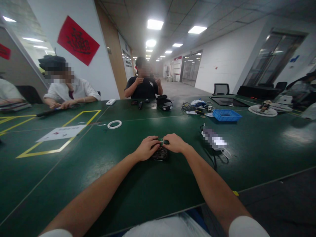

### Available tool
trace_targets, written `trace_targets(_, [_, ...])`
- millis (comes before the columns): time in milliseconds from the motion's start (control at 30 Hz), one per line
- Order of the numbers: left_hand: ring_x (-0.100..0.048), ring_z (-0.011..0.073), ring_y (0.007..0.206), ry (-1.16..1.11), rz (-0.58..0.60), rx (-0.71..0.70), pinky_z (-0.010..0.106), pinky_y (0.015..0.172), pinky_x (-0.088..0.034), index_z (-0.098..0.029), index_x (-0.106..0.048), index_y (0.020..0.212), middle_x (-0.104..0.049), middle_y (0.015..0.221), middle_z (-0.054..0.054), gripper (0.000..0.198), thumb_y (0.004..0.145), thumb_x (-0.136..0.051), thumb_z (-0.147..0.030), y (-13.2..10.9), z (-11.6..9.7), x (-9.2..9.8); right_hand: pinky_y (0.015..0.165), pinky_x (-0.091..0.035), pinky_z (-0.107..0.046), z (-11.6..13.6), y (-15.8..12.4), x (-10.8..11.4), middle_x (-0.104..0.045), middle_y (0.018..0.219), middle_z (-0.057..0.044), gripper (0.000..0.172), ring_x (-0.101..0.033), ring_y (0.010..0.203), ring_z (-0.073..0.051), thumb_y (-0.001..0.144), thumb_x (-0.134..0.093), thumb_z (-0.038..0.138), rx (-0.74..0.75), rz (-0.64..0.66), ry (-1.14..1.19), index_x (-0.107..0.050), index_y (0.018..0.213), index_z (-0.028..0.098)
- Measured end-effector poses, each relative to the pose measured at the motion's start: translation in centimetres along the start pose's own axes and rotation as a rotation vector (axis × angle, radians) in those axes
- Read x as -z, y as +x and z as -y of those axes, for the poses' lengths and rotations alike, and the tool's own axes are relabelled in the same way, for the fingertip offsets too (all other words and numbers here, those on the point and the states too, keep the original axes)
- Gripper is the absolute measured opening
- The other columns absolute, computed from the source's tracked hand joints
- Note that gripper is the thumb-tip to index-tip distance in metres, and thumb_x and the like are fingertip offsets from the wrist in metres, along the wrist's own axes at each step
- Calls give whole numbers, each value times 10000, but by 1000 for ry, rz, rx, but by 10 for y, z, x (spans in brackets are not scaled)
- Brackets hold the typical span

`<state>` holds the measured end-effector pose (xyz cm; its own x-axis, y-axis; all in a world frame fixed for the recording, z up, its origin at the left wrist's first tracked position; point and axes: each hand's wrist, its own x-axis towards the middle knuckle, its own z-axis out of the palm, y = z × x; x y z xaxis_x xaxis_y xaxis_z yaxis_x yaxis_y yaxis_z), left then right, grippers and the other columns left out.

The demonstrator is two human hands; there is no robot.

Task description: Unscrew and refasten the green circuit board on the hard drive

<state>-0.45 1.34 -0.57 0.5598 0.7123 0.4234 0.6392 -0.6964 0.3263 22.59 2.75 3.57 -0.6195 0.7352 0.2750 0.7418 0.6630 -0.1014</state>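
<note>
Near the middle of the green table, a dark, flat, box-like device [160, 155] lies with uneven inner parts showing. Above its far side a small green circuit board [161, 141] is visible between my hands. My left hand [147, 148] is closed at the left of the board, its fingertips on the board's edge and over the device. From the right, my right hand [174, 143] is closed with bent fingers, and a small dark piece [166, 142] shows at its fingertips. What that piece is cannot be made out, and the fingers hide part of the board.
Right of my hands lie a blurred phone-like item [214, 138] and a black strap [214, 161]. Farther off are a blue tray [227, 115], cables [198, 104], a black pouch [164, 103] and a white ring [114, 124]. Two people [144, 84] [70, 89] sit across the table.
</note>
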Motion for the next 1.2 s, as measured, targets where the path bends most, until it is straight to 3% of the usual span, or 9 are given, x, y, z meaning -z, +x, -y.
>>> trace_targets(367, [-519,268,1296,17,-19,-13,498,1119,-421,-246,-693,1254,-601,1377,89,354,1025,-446,-355,0,4,-3,767,-425,-255,0,1,7,-732,955,-73,205,-654,902,-202,905,-648,368,-54,67,15,-737,918,183])
trace_targets(1200, [-513,267,1298,10,-26,-17,495,1125,-415,-233,-699,1235,-594,1380,99,334,1015,-468,-333,0,5,-6,744,-417,-259,10,3,11,-735,940,-91,204,-657,869,-207,883,-623,333,-15,147,-91,-757,886,180])
